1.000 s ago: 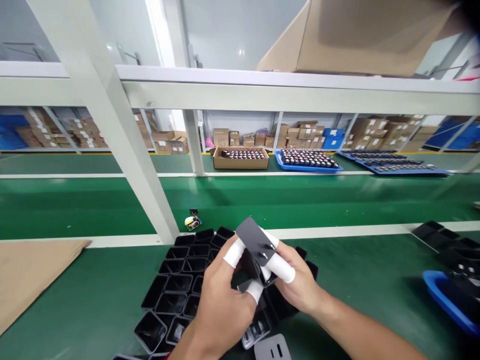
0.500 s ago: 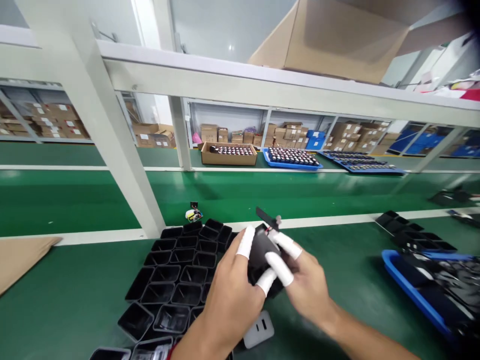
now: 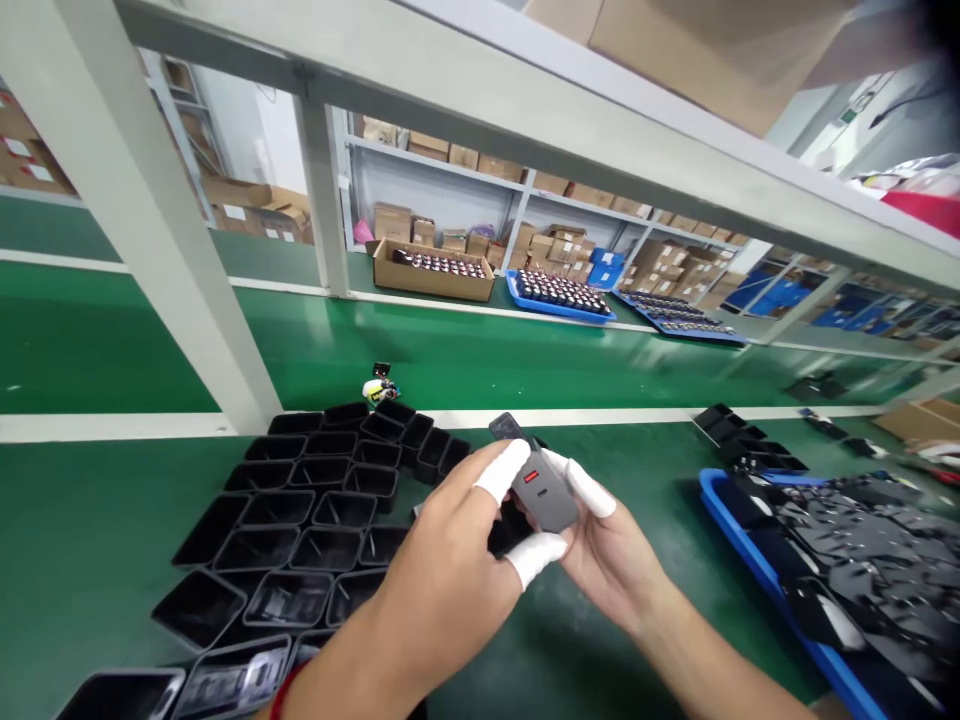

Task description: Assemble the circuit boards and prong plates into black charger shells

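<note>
A green workbench (image 3: 112, 340) runs beneath a white metal frame (image 3: 150, 230), with shelves of cardboard boxes (image 3: 420, 225) behind.

I counted two hands, left (image 3: 442, 590) and right (image 3: 611, 555), one grey charger housing (image 3: 536, 490), three blue trays (image 3: 559, 300), and one cardboard box (image 3: 431, 272) of parts.

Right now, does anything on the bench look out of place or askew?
One thing: a small white and yellow part lies alone on the green bench, apart from the black shells. Both hands hold a grey charger.
</note>
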A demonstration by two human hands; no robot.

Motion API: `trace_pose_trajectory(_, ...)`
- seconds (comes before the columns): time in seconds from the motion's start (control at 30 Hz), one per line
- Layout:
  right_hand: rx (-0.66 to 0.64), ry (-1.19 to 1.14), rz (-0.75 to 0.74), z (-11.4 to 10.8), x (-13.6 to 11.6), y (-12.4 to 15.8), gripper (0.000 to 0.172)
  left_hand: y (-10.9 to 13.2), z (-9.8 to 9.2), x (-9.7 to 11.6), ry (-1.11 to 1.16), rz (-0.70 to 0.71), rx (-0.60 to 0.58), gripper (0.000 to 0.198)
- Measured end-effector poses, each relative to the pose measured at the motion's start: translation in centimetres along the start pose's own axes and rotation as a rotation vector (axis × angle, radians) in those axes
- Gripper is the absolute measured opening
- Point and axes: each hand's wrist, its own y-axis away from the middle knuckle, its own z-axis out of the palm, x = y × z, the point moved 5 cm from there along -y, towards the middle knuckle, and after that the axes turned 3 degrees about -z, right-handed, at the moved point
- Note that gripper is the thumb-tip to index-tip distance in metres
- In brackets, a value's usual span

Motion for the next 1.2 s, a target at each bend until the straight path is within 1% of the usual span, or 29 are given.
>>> trace_pose_trajectory(0.03,-0.012,0.075,-0.052,-0.8,-0.5,0.0,0.037,0.1,0.2,-0.1,-0.039,0.007,-0.047,0.066)
trace_pose_trajectory(0.07,-0.002,0.208,-0.148,-1.9,-1.2,0.1,0.035,0.1,0.4,-0.2,-0.078,0.011,-0.089,0.067)
trace_pose_trajectory(0.1,0.031,0.4,-0.277,-3.5,-2.1,0.2,0.033,0.0,0.5,-0.3,-0.108,0.008,-0.126,0.067)
trace_pose_trajectory(0.13,0.086,0.649,-0.473,-5.1,-3.3,0.5,0.032,-0.1,0.5,-0.3,-0.124,0.002,-0.143,0.063)
trace_pose_trajectory(0.17,0.195,0.98,-0.704,-6.8,-4.4,1.1,0.036,-0.2,0.3,-0.3,-0.132,-0.005,-0.147,0.056)
trace_pose_trajectory(0.2,0.277,1.289,-0.912,-8.2,-5.0,1.7,0.035,-0.3,0.2,-0.3,-0.132,-0.003,-0.139,0.048)
trace_pose_trajectory(0.23,0.296,1.528,-1.077,-9.5,-5.1,2.1,0.03,-0.5,0.0,-0.3,-0.134,0.005,-0.124,0.039)
trace_pose_trajectory(0.27,0.271,1.67,-1.112,-11.1,-4.8,2.0,0.031,-0.6,-0.2,-0.3,-0.143,0.009,-0.112,0.032)
trace_pose_trajectory(0.3,0.214,1.766,-1.094,-12.5,-4.5,1.8,0.033,-0.6,-0.3,-0.4,-0.15,0.012,-0.101,0.026)
trace_pose_trajectory(0.37,0.12,1.845,-1.029,-14.4,-4.0,1.4,0.034,-0.6,-0.4,-0.6,-0.158,0.007,-0.091,0.018)
trace_pose_trajectory(0.4,0.092,1.853,-0.995,-14.7,-4.0,1.2,0.034,-0.6,-0.4,-0.7,-0.159,0.007,-0.089,0.017)
trace_pose_trajectory(0.43,0.091,1.834,-0.959,-14.7,-4.0,1.1,0.034,-0.6,-0.3,-0.9,-0.162,0.005,-0.089,0.016)
trace_pose_trajectory(0.5,0.141,1.708,-0.842,-14.1,-4.4,0.8,0.037,-0.5,-0.2,-1.0,-0.166,0.007,-0.082,0.017)
trace_pose_trajectory(0.6,0.249,1.325,-0.596,-12.8,-4.1,0.4,0.047,-0.5,-0.2,-1.0,-0.161,0.026,-0.072,0.015)
trace_pose_trajectory(0.67,0.282,1.118,-0.492,-12.1,-3.4,0.5,0.051,-0.4,-0.1,-1.0,-0.153,0.032,-0.087,0.011)
trace_pose_trajectory(0.7,0.293,1.058,-0.464,-12.0,-3.2,0.6,0.053,-0.4,0.0,-1.1,-0.156,0.027,-0.1,0.011)
trace_pose_trajectory(0.77,0.313,1.011,-0.449,-12.0,-3.1,1.0,0.054,-0.3,0.2,-1.2,-0.171,0.013,-0.118,0.016)
trace_pose_trajectory(0.87,0.347,0.984,-0.472,-12.2,-4.0,1.5,0.055,0.0,0.9,-1.4,-0.197,-0.008,-0.212,0.024)
trace_pose_trajectory(0.93,0.398,0.823,-0.498,-12.2,-4.7,1.6,0.052,0.2,1.3,-1.4,-0.205,-0.002,-0.267,0.023)
trace_pose_trajectory(1.0,0.424,0.559,-0.477,-11.5,-4.8,1.5,0.047,0.3,1.3,-1.4,-0.207,0.02,-0.251,0.017)
trace_pose_trajectory(1.07,0.382,0.342,-0.398,-10.0,-4.1,1.3,0.043,0.2,1.1,-1.4,-0.205,0.05,-0.2,0.022)
trace_pose_trajectory(1.13,0.301,0.265,-0.294,-8.0,-3.1,1.1,0.039,0.0,1.0,-1.2,-0.208,0.077,-0.161,0.026)
trace_pose_trajectory(1.2,0.218,0.213,-0.205,-6.2,-2.2,1.0,0.034,0.0,1.0,-1.0,-0.222,0.088,-0.127,0.023)
